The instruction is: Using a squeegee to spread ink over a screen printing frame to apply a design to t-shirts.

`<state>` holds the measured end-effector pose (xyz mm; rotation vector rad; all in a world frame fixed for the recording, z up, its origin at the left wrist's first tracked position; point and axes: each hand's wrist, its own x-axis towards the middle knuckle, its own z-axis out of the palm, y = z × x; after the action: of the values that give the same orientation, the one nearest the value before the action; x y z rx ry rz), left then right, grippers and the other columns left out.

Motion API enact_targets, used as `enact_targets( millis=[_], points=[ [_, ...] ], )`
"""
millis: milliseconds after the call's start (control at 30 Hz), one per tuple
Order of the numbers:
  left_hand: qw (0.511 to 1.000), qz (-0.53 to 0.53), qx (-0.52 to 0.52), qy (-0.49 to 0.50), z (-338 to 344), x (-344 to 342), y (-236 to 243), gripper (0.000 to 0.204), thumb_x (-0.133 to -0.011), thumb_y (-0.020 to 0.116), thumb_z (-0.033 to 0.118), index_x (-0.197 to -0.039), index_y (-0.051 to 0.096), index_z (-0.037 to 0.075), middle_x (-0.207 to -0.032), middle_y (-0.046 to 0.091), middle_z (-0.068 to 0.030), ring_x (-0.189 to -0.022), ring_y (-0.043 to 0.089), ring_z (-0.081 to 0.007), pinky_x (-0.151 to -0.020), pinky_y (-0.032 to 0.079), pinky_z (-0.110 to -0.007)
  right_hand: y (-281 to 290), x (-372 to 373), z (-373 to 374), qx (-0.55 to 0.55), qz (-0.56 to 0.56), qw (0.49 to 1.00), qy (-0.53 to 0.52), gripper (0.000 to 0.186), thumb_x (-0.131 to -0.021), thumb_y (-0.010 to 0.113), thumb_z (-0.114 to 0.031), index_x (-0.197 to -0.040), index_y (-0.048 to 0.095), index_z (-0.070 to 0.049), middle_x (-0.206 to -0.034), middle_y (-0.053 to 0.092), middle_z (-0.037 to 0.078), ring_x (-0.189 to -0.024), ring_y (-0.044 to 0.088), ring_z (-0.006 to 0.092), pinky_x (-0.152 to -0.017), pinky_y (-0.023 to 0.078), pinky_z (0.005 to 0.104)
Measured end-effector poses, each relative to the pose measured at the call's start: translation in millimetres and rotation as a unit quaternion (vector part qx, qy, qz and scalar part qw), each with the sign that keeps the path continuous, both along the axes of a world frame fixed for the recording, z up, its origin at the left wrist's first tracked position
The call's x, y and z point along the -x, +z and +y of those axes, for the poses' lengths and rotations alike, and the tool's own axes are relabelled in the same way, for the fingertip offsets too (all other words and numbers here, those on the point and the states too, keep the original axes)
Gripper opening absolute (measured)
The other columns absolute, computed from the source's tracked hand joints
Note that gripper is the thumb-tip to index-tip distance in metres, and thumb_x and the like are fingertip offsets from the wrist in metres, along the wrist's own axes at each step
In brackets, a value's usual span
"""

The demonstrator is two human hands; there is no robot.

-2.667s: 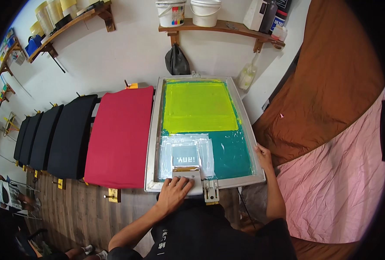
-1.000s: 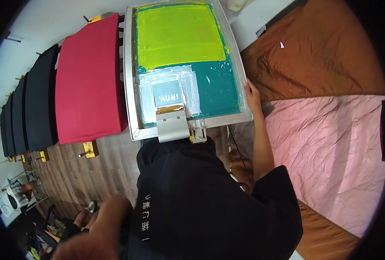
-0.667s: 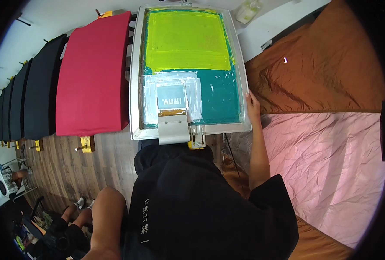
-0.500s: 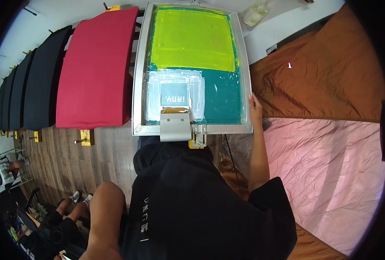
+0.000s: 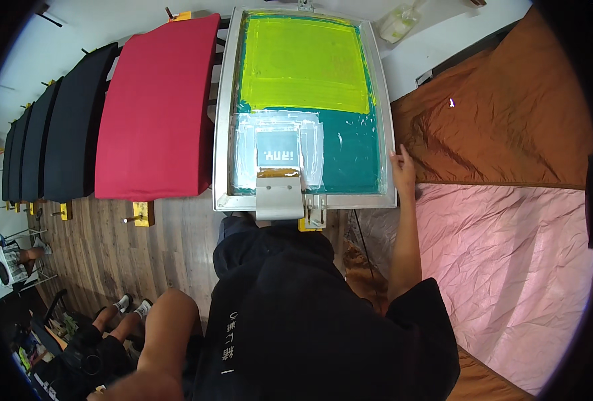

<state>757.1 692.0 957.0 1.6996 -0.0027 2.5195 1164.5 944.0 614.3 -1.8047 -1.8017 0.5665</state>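
Observation:
In front of me lies a metal-framed printing screen [image 5: 390,134] with teal mesh. Lime-green ink [image 5: 306,63] covers its far half, and white ink [image 5: 246,150] surrounds a small lettered patch at the near left. A short metal squeegee [image 5: 279,200] with a brownish blade rests over the near rim. My right hand [image 5: 404,172] is beside the screen's right edge, its fingers apart and holding nothing visible; whether it touches the rim I cannot tell. My left arm is bent at the lower left. My left hand [image 5: 139,387] is partly cut off by the lower edge, its fingers hidden.
Left of the screen stand a red fabric-covered board [image 5: 159,107] and several black ones [image 5: 76,127], with yellow clamps [image 5: 142,214] at their near ends. Brown [image 5: 503,113] and pink sheeting [image 5: 497,267] spreads on the right. A clear bag [image 5: 400,23] lies far right. People sit at the lower left.
My right hand's fingers have loosened and stretched at the screen's edge. My left hand has come partly into view at the lower edge. The whole view has shifted slightly.

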Motion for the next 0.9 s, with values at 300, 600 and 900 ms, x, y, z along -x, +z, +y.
enact_targets(
  millis=[300,600,900],
  points=[
    [0.74,0.248,0.603,0.167,34,24,-142,0.024,-0.081,0.067,0.003,-0.104,0.064,0.001,-0.09,0.063,-0.0119,-0.08,0.061,-0.0253,-0.071,0.048,-0.032,156,179,-110,0.07,-0.006,0.941,0.33,0.065,-0.079,0.076,-0.026,-0.134,0.05,-0.002,-0.118,0.053,0.019,-0.107,0.054,0.0322,-0.094,0.044,0.0396],
    [0.617,0.522,0.581,0.092,38,45,-230,0.079,-0.07,0.073,0.01,-0.14,0.038,0.007,-0.131,0.047,-0.0144,-0.122,0.046,-0.0334,-0.101,0.039,-0.043,104,278,-169,-0.009,-0.335,0.863,0.379,0.076,-0.065,0.078,-0.012,-0.132,0.046,0.003,-0.134,0.041,0.02,-0.126,0.041,0.0373,-0.102,0.038,0.0504],
    [0.597,0.566,0.546,0.159,80,85,-258,0.062,-0.071,0.064,0.003,-0.13,0.044,0.002,-0.111,0.055,-0.0151,-0.106,0.056,-0.033,-0.086,0.049,-0.04,123,336,-123,0.061,-0.191,0.92,0.337,0.04,-0.066,0.067,-0.003,-0.105,0.063,0.0,-0.11,0.057,0.013,-0.106,0.055,0.0322,-0.09,0.049,0.0415]
  ],
)
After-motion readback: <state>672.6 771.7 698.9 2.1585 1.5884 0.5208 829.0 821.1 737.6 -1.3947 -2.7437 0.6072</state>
